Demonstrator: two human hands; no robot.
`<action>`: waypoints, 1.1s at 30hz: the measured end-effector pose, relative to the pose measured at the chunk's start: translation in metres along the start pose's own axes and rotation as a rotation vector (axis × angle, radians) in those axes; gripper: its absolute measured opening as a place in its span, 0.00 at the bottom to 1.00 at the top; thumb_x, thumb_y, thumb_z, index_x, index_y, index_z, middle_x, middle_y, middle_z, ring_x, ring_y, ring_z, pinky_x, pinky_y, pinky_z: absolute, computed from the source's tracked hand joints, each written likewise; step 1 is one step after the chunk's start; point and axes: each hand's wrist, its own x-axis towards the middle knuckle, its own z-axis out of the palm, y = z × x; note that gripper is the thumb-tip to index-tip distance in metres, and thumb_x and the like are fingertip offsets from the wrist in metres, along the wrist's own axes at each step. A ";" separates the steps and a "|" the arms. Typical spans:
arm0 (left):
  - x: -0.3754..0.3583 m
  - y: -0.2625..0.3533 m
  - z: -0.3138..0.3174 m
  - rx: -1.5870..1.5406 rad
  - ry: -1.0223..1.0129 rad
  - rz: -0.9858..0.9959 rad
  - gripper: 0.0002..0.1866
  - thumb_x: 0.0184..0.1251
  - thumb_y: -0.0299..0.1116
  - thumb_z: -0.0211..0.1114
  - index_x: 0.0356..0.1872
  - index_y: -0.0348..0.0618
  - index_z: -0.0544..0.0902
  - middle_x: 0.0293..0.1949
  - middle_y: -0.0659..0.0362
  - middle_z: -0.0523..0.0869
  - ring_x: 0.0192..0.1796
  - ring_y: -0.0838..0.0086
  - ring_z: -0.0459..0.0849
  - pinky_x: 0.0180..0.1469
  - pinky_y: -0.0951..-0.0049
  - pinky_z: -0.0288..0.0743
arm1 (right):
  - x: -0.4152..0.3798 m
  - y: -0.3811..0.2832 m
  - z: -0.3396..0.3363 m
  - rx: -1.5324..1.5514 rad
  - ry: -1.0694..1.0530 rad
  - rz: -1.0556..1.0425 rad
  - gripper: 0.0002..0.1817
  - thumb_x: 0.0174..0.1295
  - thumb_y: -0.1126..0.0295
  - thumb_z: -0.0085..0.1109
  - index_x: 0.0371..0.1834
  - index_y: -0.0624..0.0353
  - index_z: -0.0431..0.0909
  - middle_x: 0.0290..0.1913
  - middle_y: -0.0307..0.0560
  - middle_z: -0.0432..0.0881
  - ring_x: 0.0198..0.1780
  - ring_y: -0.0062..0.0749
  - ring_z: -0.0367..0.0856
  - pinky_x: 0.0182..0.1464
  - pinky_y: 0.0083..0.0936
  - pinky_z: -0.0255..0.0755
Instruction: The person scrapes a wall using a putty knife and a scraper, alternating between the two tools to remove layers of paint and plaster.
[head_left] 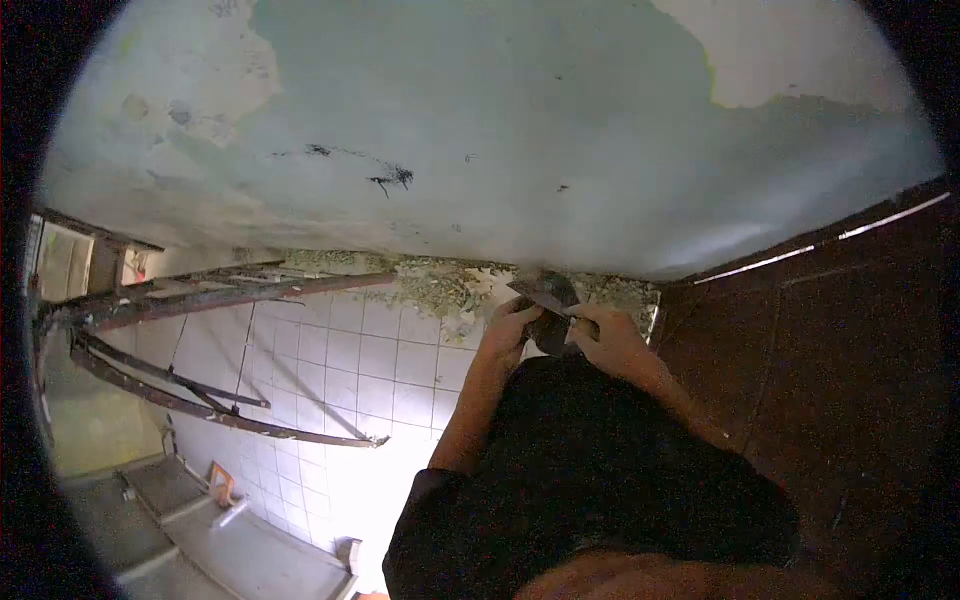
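By wall (480,130), left hand (508,325) and right hand (607,337) hold flat piece (545,296).

dark held piece (548,291) too blurred to identify, painted surface (500,110) cut off above, orange object (215,483) indistinct

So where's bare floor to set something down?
Free: white floor tiles between the stepladder and left forearm; lower down, glare hides detail.
Crowded: the flake-strewn strip along the foot of the wall, and where the left hand and right hand hold a dark flat piece.
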 end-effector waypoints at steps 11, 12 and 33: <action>0.021 0.004 -0.007 -0.021 -0.016 -0.056 0.10 0.64 0.26 0.62 0.45 0.36 0.84 0.38 0.57 0.87 0.41 0.68 0.86 0.46 0.66 0.80 | 0.000 -0.016 0.008 0.064 0.080 0.207 0.20 0.64 0.64 0.64 0.57 0.60 0.80 0.40 0.61 0.85 0.42 0.52 0.86 0.49 0.41 0.78; 0.023 0.006 -0.008 -0.070 -0.042 -0.087 0.11 0.64 0.26 0.62 0.46 0.36 0.84 0.39 0.56 0.87 0.41 0.68 0.87 0.46 0.66 0.81 | 0.002 -0.007 0.013 0.060 0.126 0.143 0.19 0.63 0.64 0.62 0.55 0.60 0.80 0.40 0.62 0.85 0.42 0.55 0.86 0.48 0.44 0.78; 0.090 0.091 0.013 0.305 0.136 -0.088 0.19 0.73 0.40 0.65 0.50 0.31 0.81 0.45 0.51 0.87 0.44 0.65 0.86 0.48 0.65 0.80 | 0.111 0.021 0.003 0.622 -0.070 0.171 0.14 0.66 0.65 0.59 0.40 0.65 0.68 0.28 0.49 0.76 0.31 0.38 0.86 0.33 0.37 0.80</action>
